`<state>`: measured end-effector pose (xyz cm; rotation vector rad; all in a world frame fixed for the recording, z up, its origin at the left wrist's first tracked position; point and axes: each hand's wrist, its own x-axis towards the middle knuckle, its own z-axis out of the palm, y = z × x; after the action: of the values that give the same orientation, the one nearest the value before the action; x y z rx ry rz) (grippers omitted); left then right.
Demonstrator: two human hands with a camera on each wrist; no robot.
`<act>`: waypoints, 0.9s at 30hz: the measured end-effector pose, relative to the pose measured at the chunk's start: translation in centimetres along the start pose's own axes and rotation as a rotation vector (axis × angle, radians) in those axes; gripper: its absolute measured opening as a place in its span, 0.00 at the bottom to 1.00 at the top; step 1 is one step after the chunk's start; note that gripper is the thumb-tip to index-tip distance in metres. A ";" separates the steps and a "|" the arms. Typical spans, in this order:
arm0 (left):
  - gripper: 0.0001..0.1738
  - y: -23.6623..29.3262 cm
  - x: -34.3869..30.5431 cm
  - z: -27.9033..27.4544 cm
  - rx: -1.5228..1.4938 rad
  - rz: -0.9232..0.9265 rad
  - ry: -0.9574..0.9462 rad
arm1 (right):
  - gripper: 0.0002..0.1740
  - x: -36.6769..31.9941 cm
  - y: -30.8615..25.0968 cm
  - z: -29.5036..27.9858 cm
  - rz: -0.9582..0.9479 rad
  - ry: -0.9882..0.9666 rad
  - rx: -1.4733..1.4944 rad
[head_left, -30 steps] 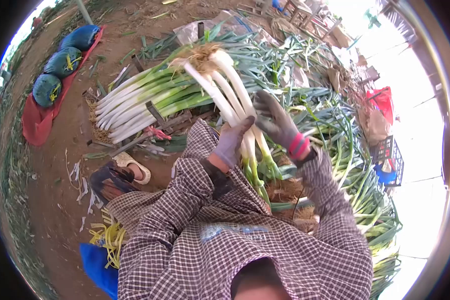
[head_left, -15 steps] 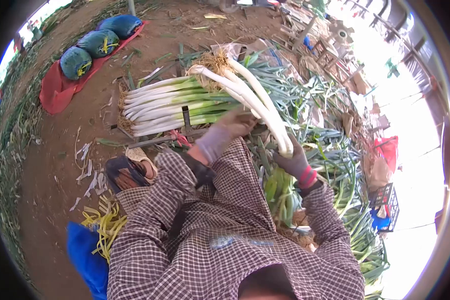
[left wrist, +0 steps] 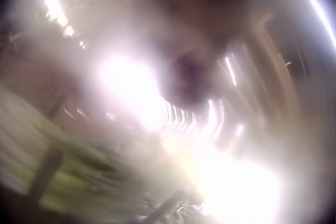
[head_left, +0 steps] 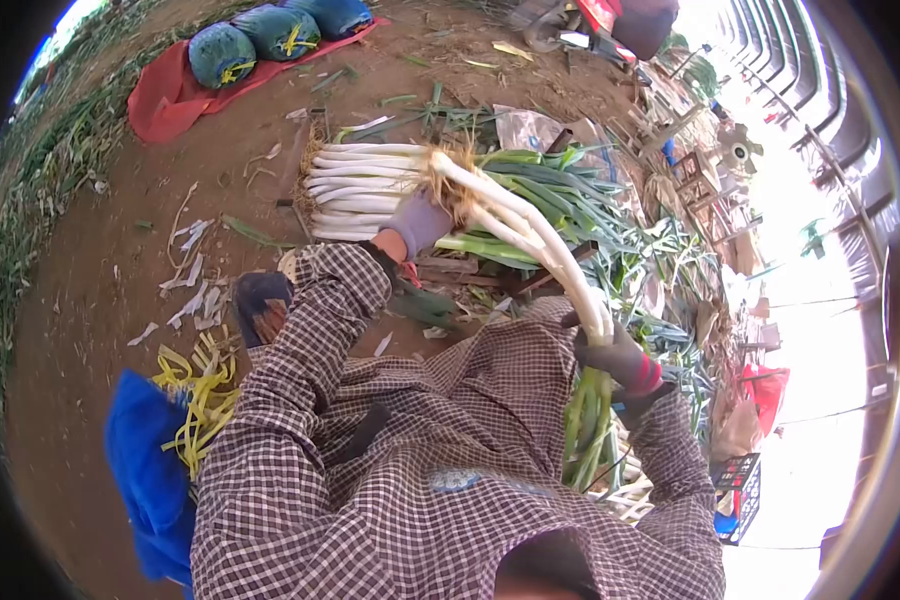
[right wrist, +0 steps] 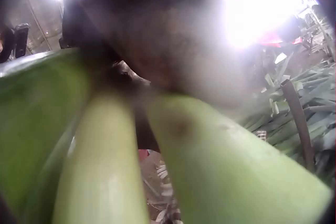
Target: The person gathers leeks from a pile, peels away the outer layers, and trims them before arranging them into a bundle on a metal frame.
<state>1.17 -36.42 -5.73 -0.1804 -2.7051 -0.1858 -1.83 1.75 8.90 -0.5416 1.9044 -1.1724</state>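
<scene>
My right hand [head_left: 618, 358], in a dark glove with a pink cuff, grips a few long leeks [head_left: 515, 220] low on their green part. Their white shafts arch up and to the left, and green leaves hang below the grip. In the right wrist view thick green leek stems [right wrist: 105, 171] fill the foreground. My left hand [head_left: 418, 222], in a pale purple glove, is right at the root end of these leeks; its fingers are hidden there, so I cannot tell whether they grip. The left wrist view is badly blurred.
A row of leeks [head_left: 360, 190] lies beyond, roots to the left, between short upright posts [right wrist: 298, 124]. More leafy leeks [head_left: 670, 250] spread at right. Yellow strips [head_left: 200, 390] lie by a blue cloth [head_left: 145, 470]. Wrapped bundles [head_left: 222, 54] rest on red sheeting [head_left: 160, 100] at the back.
The left hand has gone from the middle of the leeks to their root end. The right hand has shifted down onto the green part. The head view has turned to the right.
</scene>
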 end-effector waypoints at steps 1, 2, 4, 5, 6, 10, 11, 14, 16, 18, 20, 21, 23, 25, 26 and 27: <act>0.18 -0.5 -0.5 -0.1 0.115 0.001 -0.018 | 0.27 -0.3 -0.3 -1.0 0.074 0.036 -0.078; 0.21 -1.0 -1.4 -0.2 0.059 -0.212 -0.203 | 0.28 -0.3 0.0 -2.4 0.043 0.071 -0.150; 0.20 -1.9 -3.5 -1.8 -0.014 -0.538 -0.579 | 0.31 -0.7 1.7 -6.6 -0.040 0.144 -0.394; 0.21 -3.7 -6.4 2.6 0.094 -0.450 -0.557 | 0.32 -0.8 2.1 -9.5 -0.096 0.180 -0.569; 0.22 -2.4 -6.3 -1.8 -0.014 -0.594 -0.797 | 0.33 -1.0 1.4 -12.1 -0.067 0.279 -0.749; 0.31 -2.8 -9.6 5.3 -0.079 -0.356 -1.005 | 0.42 0.1 -4.0 -23.1 0.060 0.589 -0.960; 0.34 -2.8 -10.3 7.0 -0.095 -0.292 -1.054 | 0.43 1.2 -5.8 -24.5 0.016 0.635 -1.012; 0.33 -0.5 -6.7 2.9 -0.271 -0.207 -1.062 | 0.45 5.3 -13.8 -24.8 -0.095 0.673 -1.072; 0.31 0.0 -6.6 3.4 -0.297 -0.174 -1.052 | 0.44 9.8 -17.3 -22.6 -0.219 0.612 -1.142; 0.28 0.5 -6.6 2.5 -0.290 -0.096 -1.001 | 0.43 15.3 -19.6 -18.0 -0.314 0.530 -1.237; 0.24 0.8 -7.0 3.6 -0.292 -0.114 -0.956 | 0.39 22.7 -17.6 -15.1 -0.563 0.415 -1.245; 0.21 0.9 -7.1 3.7 -0.294 -0.125 -0.947 | 0.37 26.7 -16.5 -12.4 -0.628 0.346 -1.246; 0.15 1.5 -11.1 11.9 -0.287 -0.120 -0.834 | 0.34 32.9 -14.8 -5.0 -0.556 0.199 -1.169; 0.13 1.6 -9.1 7.0 -0.291 -0.171 -0.694 | 0.37 40.0 -10.8 0.8 -0.460 0.133 -1.304; 0.13 1.2 -8.7 6.5 -0.335 -0.191 -0.677 | 0.41 43.8 -6.9 3.0 -0.531 0.090 -1.278; 0.14 0.6 -7.9 5.4 -0.372 -0.212 -0.658 | 0.45 46.6 -4.1 4.8 -0.605 0.053 -1.248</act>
<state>6.21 -35.77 -13.87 -0.0664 -3.3133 -0.8246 -24.91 -35.55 -8.07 -1.8336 2.4431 -0.1289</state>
